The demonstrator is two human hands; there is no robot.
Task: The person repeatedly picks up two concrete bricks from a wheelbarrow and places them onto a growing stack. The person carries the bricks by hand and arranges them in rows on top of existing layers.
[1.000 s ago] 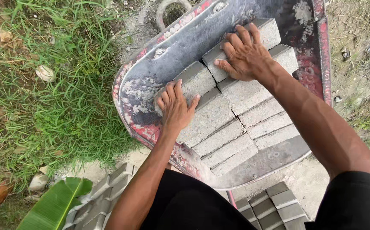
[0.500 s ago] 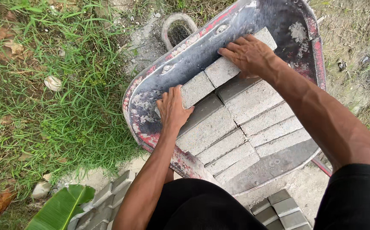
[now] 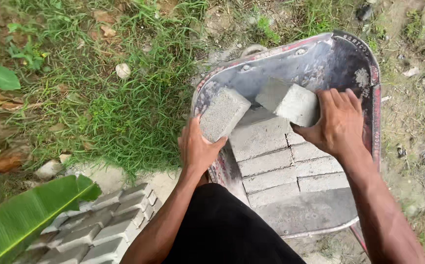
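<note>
- Left hand (image 3: 198, 146) grips 1 grey paving block (image 3: 223, 113), fingers and thumb clamped on its near end, the block tilted up above the wheelbarrow (image 3: 320, 54).
- Right hand (image 3: 337, 122) clamps a second block (image 3: 290, 101), fingers spread across its right face, and that block is also raised and angled off the stack.
- Judging by the tilt, this is the lifting step: both blocks are clear of the layer beneath, 1 per hand.
- My read is that any next move needs a firm hold; these blocks look dense, and a slip would drop one onto the row below or the tub's edge.
- The stacked blocks (image 3: 281, 166) in the tub lie flat in neat rows, touching edge to edge.
- The blocks are rectangular and look like coarse, sandy-grained concrete with sharp corners.
- The wheelbarrow tub is dull grey metal, crusted with cement, with a worn red rim.
- More pavers (image 3: 100, 225) lie laid on the ground at lower left, beside a broad green leaf (image 3: 21, 215).
- Rough grass (image 3: 124, 107) lies to the left.
</note>
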